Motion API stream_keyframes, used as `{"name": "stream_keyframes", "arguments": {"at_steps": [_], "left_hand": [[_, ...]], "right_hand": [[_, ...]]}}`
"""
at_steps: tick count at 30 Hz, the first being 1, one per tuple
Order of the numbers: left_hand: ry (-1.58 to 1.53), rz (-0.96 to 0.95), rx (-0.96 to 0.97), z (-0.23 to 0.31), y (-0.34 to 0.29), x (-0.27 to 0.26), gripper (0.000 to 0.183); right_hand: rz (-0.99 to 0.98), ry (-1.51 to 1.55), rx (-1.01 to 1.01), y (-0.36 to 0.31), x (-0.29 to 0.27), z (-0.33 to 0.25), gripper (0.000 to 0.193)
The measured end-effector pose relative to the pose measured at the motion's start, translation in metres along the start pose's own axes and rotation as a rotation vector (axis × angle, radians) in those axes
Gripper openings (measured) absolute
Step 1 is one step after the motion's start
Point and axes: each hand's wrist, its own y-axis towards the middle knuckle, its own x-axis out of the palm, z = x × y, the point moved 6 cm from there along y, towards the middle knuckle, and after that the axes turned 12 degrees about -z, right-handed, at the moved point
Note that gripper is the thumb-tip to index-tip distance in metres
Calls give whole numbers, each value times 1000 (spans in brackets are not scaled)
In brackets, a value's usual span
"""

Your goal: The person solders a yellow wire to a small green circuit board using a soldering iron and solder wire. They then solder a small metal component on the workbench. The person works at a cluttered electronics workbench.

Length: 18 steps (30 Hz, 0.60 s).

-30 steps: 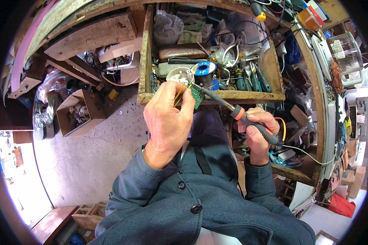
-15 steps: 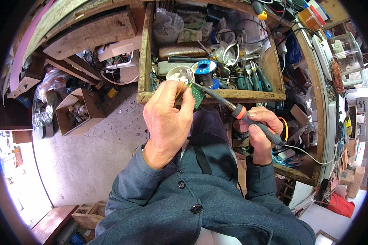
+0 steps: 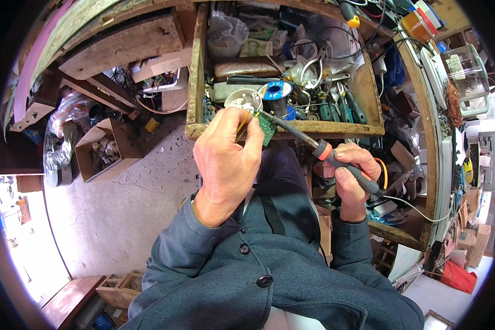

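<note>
My right hand (image 3: 355,170) is wrapped round the dark grip of a soldering iron (image 3: 325,152) with an orange-red ring. The iron's tip reaches left to the top edge of a small green circuit board (image 3: 268,130). My left hand (image 3: 225,165) pinches a thin yellow wire (image 3: 242,122) at the board; its fingertips partly hide the joint. A round white housing (image 3: 240,98) with metal parts inside sits just beyond those fingers. Right of it stands a blue-flanged solder spool (image 3: 277,90).
An open wooden drawer (image 3: 313,129) holds pliers, green-handled screwdrivers (image 3: 353,107), a brown oblong block (image 3: 247,69) and a plastic-wrapped tub (image 3: 225,36). A cardboard box (image 3: 107,151) stands on the floor at left. The iron's pale cord (image 3: 418,212) runs off right past crowded shelves.
Almost nothing differs. The white housing and my left fingertips have shifted very slightly; the soldering iron's tip stays at the board's edge.
</note>
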Motion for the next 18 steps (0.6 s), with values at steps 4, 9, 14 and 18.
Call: {"name": "stream_keyframes", "arguments": {"at_steps": [4, 9, 14, 18], "left_hand": [[4, -15, -34, 1, 0, 0, 10], [8, -20, -21, 0, 0, 1, 10], [23, -10, -9, 0, 2, 0, 8], [17, -10, -17, 0, 1, 0, 7]], "right_hand": [[-2, 12, -8, 0, 0, 0, 26], [-18, 12, -14, 2, 2, -1, 25], [-12, 34, -9, 4, 5, -3, 25], [-13, 34, -9, 3, 5, -2, 26]]}}
